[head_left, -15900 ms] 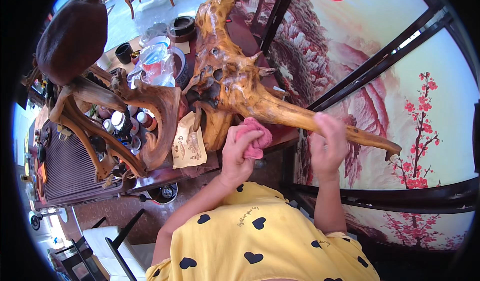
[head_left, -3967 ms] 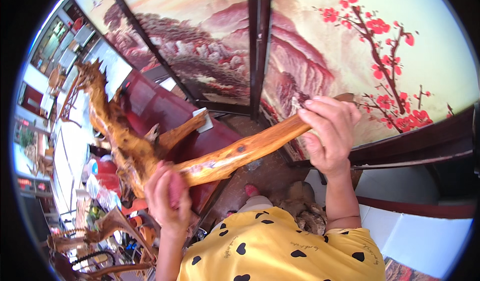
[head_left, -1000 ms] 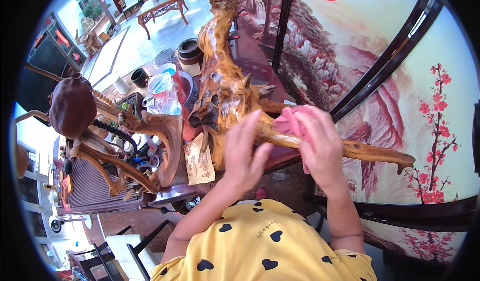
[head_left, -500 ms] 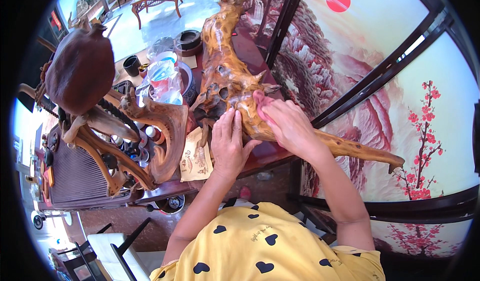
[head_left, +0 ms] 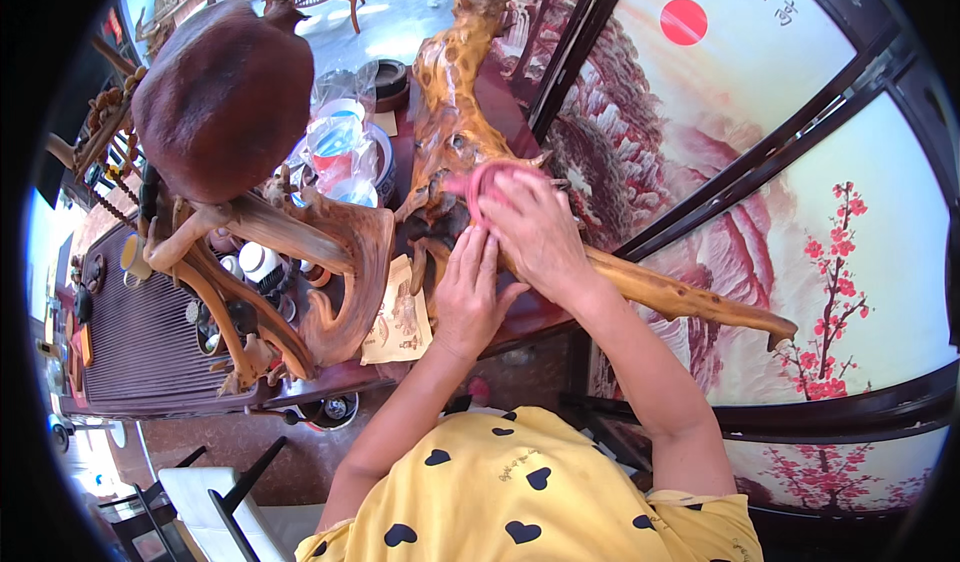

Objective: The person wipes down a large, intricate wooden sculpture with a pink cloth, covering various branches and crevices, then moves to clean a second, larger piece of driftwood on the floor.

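A glossy yellow-brown piece of root wood [head_left: 450, 87], knotted and hollowed in its middle, lies across the dark red table with a long tapering branch reaching right. My right hand [head_left: 540, 237] presses a pink cloth [head_left: 487, 177] onto the knotted middle, its fingers bent over the fabric. The wood under the cloth is hidden. Just to the left and nearer, my left hand [head_left: 470, 297] rests with straight fingers against the near side of the wood, its thumb apart and nothing held. The left fingertips come close to the cloth's lower edge.
Left stands a twisted wooden stand [head_left: 350, 252] with a big dark brown rounded piece [head_left: 225, 97] on top. Behind it are a plastic-wrapped container [head_left: 345, 142] and a dark round pot [head_left: 388, 82]. A printed paper packet [head_left: 400, 322] lies by my left hand. A painted folding screen [head_left: 690, 122] rises right.
My right hand and the cloth have moved left and slightly away over the wood, and the cloth is more spread out. My left hand has shifted slightly. The view has shifted too.
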`<state>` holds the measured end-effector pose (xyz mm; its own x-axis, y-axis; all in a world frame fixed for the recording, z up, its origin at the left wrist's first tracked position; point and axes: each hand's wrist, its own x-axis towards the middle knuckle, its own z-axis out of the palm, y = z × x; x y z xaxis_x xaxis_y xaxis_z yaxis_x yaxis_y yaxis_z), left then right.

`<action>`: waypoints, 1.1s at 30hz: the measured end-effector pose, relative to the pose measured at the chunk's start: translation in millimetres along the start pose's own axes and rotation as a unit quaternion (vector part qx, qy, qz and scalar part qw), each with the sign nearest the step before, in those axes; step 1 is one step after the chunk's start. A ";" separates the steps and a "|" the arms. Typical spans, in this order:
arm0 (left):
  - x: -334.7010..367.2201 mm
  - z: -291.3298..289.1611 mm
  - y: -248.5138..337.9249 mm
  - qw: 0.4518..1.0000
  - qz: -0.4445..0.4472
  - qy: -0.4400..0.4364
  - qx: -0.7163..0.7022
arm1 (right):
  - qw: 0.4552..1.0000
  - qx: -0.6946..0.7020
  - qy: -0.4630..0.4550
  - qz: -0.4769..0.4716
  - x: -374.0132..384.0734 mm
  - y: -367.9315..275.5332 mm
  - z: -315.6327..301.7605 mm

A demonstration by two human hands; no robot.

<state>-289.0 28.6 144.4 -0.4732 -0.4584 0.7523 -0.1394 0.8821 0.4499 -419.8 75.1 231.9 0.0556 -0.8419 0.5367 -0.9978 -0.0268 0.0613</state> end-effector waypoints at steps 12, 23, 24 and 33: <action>-68.0 -23.8 -18.4 0.997 -0.045 -0.063 -0.013 | 0.991 -0.072 -0.103 -0.055 -46.6 -9.9 -52.7; -76.2 -8.6 -17.8 0.994 0.000 -0.087 0.071 | 0.996 -0.058 0.001 -0.071 19.4 -5.2 11.5; -84.7 -8.5 -22.9 0.991 0.002 -0.107 0.079 | 0.996 -0.051 -0.018 -0.071 12.9 -8.2 6.8; -87.4 -19.2 -24.9 0.991 -0.006 -0.134 0.008 | 0.992 0.027 -0.065 -0.103 -6.9 -0.2 -20.1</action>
<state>-227.5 44.6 76.7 -0.6845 -0.4257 0.5918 -0.1587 0.8794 0.4489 -419.2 91.8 245.1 0.2567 -0.8778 0.4045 -0.9665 -0.2317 0.1105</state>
